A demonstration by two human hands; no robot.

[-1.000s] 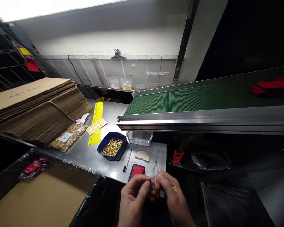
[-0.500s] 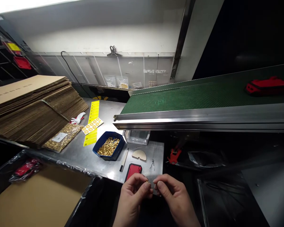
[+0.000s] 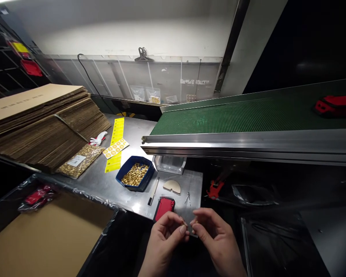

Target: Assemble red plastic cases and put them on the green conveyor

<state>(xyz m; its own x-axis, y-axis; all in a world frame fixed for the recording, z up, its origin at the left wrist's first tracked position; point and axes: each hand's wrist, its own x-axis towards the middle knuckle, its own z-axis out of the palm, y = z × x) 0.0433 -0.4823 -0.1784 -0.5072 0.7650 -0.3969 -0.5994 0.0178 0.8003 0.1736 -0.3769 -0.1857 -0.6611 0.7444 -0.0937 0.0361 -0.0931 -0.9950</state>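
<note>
Hands (image 3: 165, 239) near red case (image 3: 165, 207), lettering unclear

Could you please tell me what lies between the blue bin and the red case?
A slim pale stick with a black end lies on the metal table between the blue bin and the red case, as the head view shows.

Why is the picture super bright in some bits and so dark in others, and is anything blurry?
In the head view, light seems to come from above, glaring at the top left and bouncing off the metal table; the right side fades to black; the red thing on the green belt looks soft; whatever the left hand may pinch is too tiny to tell.
</note>
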